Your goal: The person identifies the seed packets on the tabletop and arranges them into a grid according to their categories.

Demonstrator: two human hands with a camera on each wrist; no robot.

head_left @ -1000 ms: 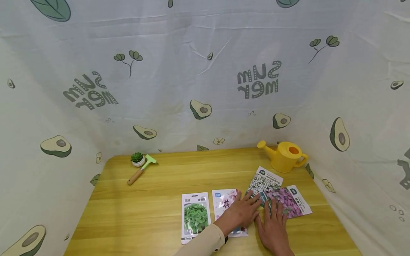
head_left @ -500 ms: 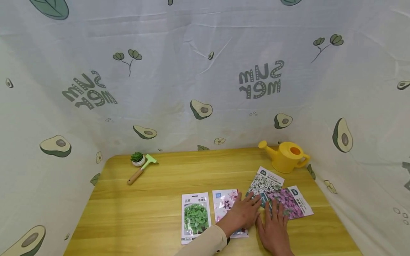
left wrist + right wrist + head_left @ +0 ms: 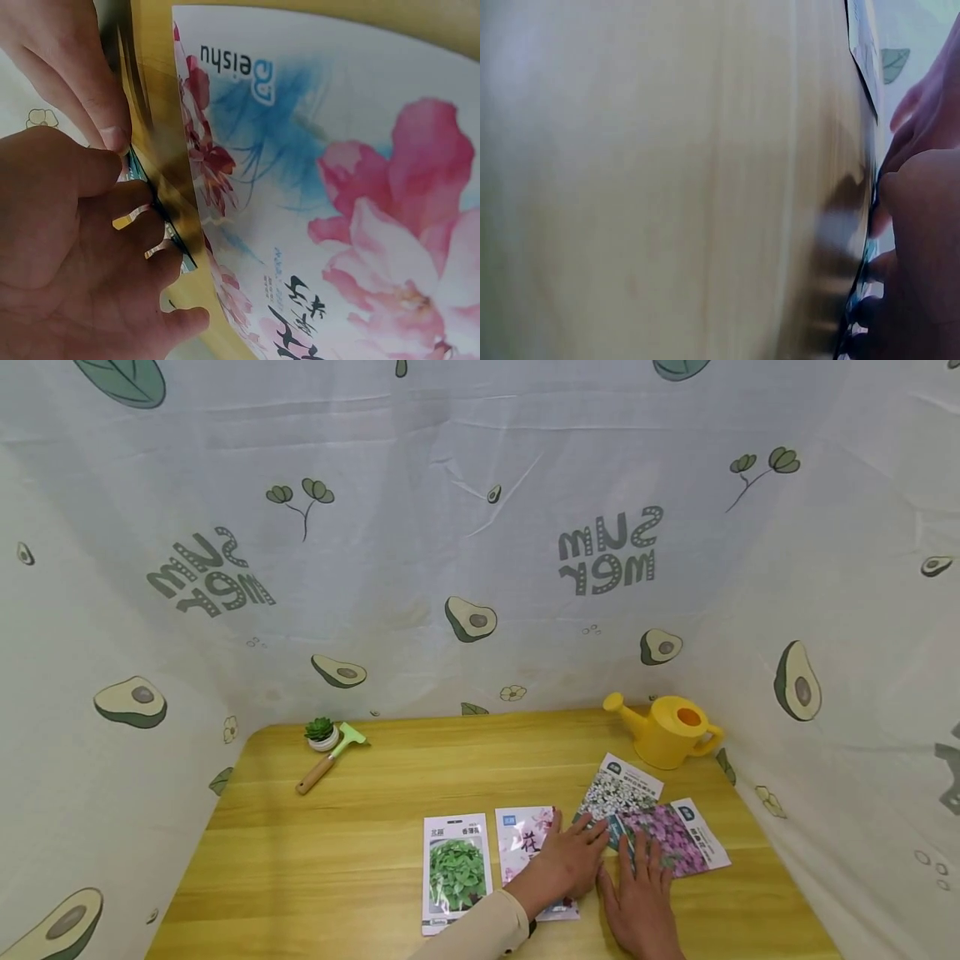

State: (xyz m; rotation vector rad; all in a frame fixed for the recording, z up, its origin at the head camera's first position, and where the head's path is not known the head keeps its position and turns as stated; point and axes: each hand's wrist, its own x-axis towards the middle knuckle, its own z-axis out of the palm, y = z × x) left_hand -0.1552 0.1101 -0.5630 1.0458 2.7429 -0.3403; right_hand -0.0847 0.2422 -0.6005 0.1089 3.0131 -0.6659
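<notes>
In the head view, my left hand point(image 3: 573, 860) reaches across the pink-flower seed packet point(image 3: 521, 842) and covers part of it. Its spread fingertips touch the lower edge of the white-flower seed packet point(image 3: 618, 791). Right beside it, my right hand point(image 3: 640, 902) lies with straight fingers over the lower left part of the purple-flower seed packet point(image 3: 678, 839), which overlaps the white-flower one. Close up in the left wrist view, the left palm point(image 3: 90, 247) shows next to the pink-flower packet point(image 3: 337, 187). The right wrist view shows mostly wooden tabletop, the fingers dark at its edge.
A green-leaf seed packet point(image 3: 457, 872) lies left of the pink-flower one. At the back right stands a yellow watering can point(image 3: 667, 732). A small potted succulent point(image 3: 321, 732) and a wooden-handled hand hoe point(image 3: 330, 760) sit at the back left. Printed cloth point(image 3: 397, 568) hangs around the table.
The head view shifts very slightly. Both hands and all the packets keep their places.
</notes>
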